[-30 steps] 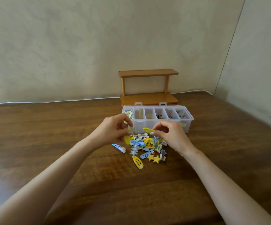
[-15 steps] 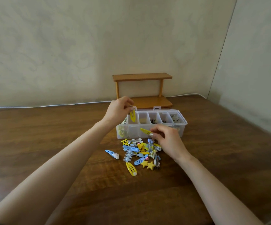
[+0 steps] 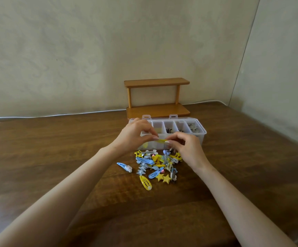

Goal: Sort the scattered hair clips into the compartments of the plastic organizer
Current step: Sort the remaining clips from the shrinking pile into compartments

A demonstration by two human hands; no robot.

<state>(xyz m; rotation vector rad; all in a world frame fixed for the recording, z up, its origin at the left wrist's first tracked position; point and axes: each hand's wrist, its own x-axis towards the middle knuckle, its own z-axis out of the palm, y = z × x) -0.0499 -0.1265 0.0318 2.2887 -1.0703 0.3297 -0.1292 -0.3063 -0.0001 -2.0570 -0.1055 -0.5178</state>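
Left of centre, the left hand (image 3: 135, 136), which half a second ago held another clip over the left end of the organizer (image 3: 204, 133), is back in front of it. Its thumb and forefinger pinch the left tip of a yellow clip (image 3: 162, 141). One clip is judged sorted, and a hand-to-hand transfer appears under way. The yellow clip hangs before the front wall, above the pile (image 3: 158, 164) on the worktop (image 3: 55, 157). Its long axis is horizontal in the frame; its closed end cannot be told. The right hand (image 3: 187, 148) pinches its right tip.
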